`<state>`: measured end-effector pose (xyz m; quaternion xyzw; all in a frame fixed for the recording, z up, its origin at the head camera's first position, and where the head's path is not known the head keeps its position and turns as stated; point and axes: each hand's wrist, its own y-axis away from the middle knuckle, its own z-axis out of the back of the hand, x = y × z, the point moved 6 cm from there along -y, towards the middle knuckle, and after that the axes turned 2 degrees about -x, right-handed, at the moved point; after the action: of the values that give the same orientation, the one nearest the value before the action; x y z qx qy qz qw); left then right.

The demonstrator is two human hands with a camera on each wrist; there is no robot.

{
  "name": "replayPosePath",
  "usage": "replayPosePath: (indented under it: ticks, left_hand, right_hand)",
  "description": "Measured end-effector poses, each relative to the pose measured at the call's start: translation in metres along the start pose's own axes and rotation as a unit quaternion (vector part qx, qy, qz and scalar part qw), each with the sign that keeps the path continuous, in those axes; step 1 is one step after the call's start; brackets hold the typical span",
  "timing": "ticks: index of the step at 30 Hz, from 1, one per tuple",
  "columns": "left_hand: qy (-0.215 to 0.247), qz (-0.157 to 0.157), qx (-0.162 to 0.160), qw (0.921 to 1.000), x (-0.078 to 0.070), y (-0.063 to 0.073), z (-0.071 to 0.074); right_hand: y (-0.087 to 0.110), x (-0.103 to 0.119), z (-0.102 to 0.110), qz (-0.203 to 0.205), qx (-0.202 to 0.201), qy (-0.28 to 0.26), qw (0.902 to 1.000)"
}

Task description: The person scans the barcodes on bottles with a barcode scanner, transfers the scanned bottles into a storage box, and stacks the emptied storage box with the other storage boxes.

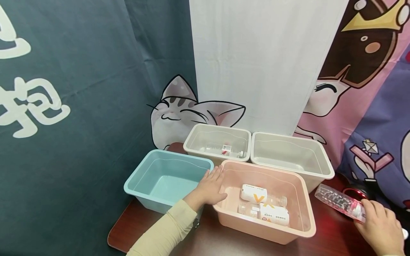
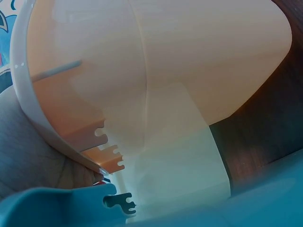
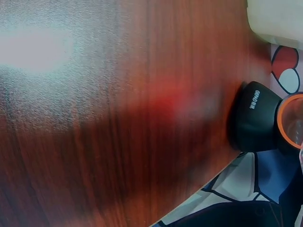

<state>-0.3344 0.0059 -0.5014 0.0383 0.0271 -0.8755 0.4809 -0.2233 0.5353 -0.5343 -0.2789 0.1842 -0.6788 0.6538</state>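
Observation:
My left hand (image 1: 208, 188) rests, fingers extended, on the left rim of a pink bin (image 1: 250, 229), beside a light blue bin (image 1: 153, 203). In the left wrist view the palm (image 2: 28, 146) lies against the pink bin's rim. Two clear bottles with white labels, one farther back (image 1: 253, 193) and one nearer (image 1: 274, 214), lie on their sides in the pink bin. Off to the right, my right hand (image 1: 381, 227) grips a clear plastic bottle (image 1: 336, 201) with a pinkish-red label by one end, tilted over the table. The right wrist view leaves this hand out.
Behind stand two off-white bins; the left one (image 1: 217, 128) contains a clear bottle with a red-and-white label (image 1: 226, 150), the right one (image 1: 288, 138) adjoins it. A black device with an orange ring (image 3: 258, 118) sits at the edge of the brown table (image 3: 118, 151). Printed curtains hang behind.

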Motion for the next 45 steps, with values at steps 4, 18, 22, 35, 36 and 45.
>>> replayPosePath:
  ticks: [4,18,22,35,36,45]
  left_hand:
    - [0.001,0.000,0.000,1.0000,0.000,0.001,0.000]
    - [-0.007,0.004,0.006,1.0000,-0.001,0.001,0.002]
    - [-0.007,0.004,0.010,0.9999,-0.001,0.002,0.003]
    - [-0.009,0.006,0.009,0.9999,-0.001,0.002,0.003]
    - [-0.008,0.006,0.009,0.9999,-0.001,0.002,0.003]
    - [-0.006,0.004,0.003,1.0000,-0.001,0.002,0.003]
  right_hand:
    - [-0.005,-0.001,0.003,0.024,-0.004,-0.016,0.9996]
    - [-0.040,-0.002,0.018,0.035,-0.062,-0.085,0.9938]
    - [-0.051,0.001,0.020,0.022,-0.047,-0.092,0.9944]
    - [-0.084,0.026,0.014,-0.017,0.018,-0.097,0.9950]
    - [-0.086,0.028,0.012,-0.017,0.017,-0.098,0.9949]
    - [-0.101,0.042,0.005,-0.007,0.009,-0.110,0.9938]
